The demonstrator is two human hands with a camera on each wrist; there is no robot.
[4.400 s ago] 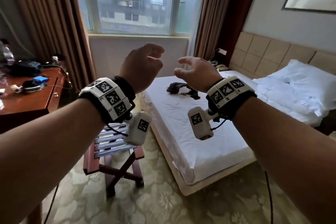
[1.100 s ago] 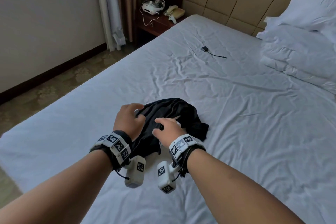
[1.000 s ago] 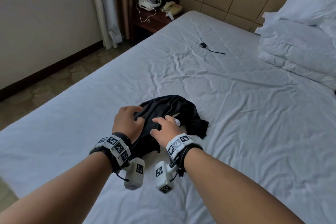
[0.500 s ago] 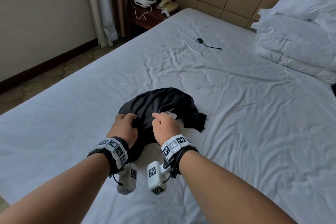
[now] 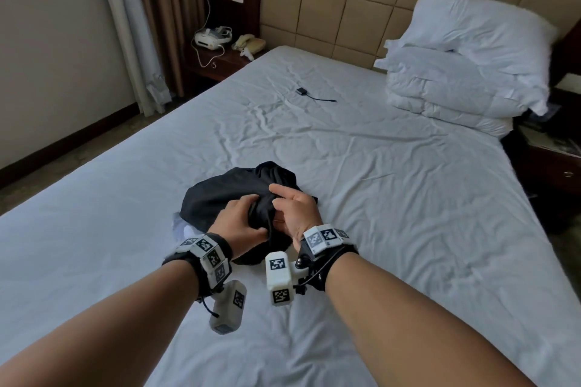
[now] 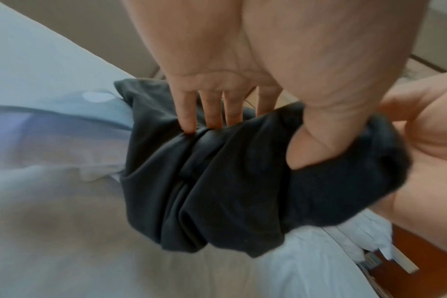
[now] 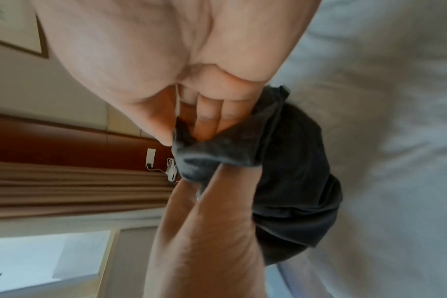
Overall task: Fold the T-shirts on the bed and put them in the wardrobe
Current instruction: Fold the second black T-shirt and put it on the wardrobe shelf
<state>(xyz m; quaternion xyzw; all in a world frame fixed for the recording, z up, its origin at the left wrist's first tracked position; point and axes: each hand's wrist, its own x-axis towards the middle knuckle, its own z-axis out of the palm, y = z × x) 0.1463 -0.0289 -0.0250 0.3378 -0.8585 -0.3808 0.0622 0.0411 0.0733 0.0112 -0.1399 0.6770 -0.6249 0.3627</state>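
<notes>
Both hands (image 5: 267, 217) now bunching black T-shirt (image 5: 220, 195)

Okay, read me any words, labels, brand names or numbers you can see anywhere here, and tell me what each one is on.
There is no readable text in any view.
The wrist bands and the wrist cameras carry only black-and-white square code markers, with no letters or digits.
The black T-shirt shows no print or label.
The telephone and the white device on the nightstand are too small to read.
</notes>
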